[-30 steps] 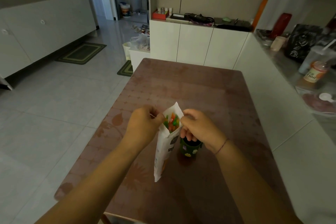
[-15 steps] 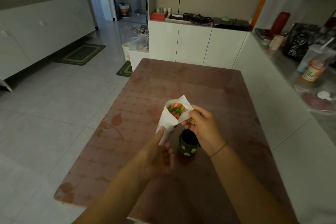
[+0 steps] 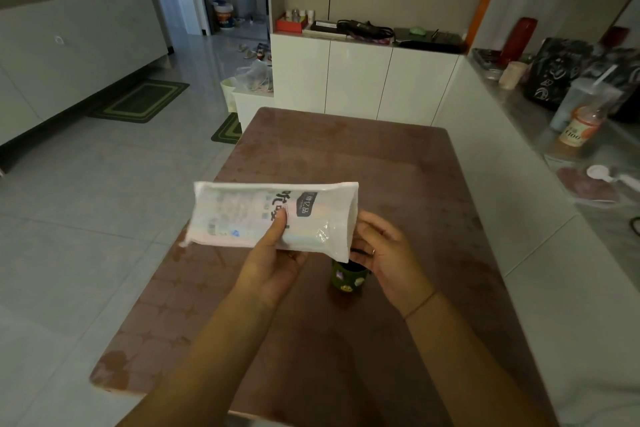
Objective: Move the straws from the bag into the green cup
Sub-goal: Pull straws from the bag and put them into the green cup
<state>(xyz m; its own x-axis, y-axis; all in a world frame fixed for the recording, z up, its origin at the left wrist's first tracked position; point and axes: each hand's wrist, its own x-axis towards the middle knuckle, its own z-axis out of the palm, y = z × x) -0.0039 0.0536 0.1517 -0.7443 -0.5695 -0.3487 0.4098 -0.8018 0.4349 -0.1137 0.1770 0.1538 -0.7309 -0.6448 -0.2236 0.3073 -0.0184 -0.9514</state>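
A white plastic bag (image 3: 242, 215) with printed lettering lies nearly horizontal in the air above the brown table (image 3: 398, 184). Its open end points right and slightly down, over the green cup (image 3: 346, 279). My left hand (image 3: 273, 260) grips the bag from below, thumb pressed on its front. My right hand (image 3: 384, 253) is cupped at the bag's mouth, just above and beside the cup; its fingers are curved and I cannot tell whether they hold anything. The straws are hidden inside the bag. The cup stands upright, partly covered by the bag and my right hand.
A white counter (image 3: 519, 218) runs along the table's right side, carrying a bottle (image 3: 578, 125), a black bag (image 3: 554, 69) and a red container (image 3: 517, 40). White cabinets (image 3: 363, 76) stand behind the table. Tiled floor (image 3: 86, 201) lies to the left.
The bag has swung from upright to nearly horizontal, its mouth now toward the cup. My left hand moved up to grip the bag's middle. The coloured straw ends no longer show.
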